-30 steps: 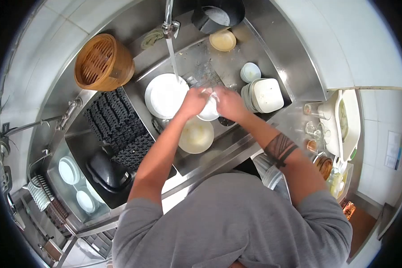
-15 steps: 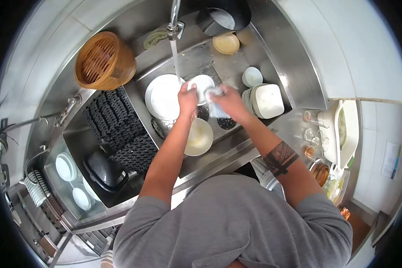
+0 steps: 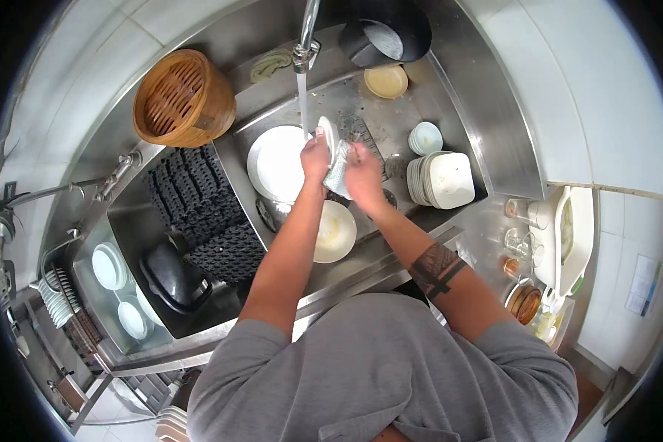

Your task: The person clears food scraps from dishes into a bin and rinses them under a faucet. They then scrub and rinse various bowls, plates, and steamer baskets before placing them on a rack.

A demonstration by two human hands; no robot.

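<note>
Over the steel sink, my left hand holds a small white dish on edge, right beside the stream of water falling from the tap. My right hand presses a pale cleaning cloth against the dish's face. Both hands are close together above the basin, with a large white plate just left of them and a cream bowl below them.
A stack of white square dishes and a small bowl sit at the sink's right. A bamboo steamer stands at back left, black mats lie left, a dark pot at the back. Glasses crowd the right counter.
The dish went from flat between both hands to tilted on edge and lifted toward the water stream. Both hands moved up and away from me with it.
</note>
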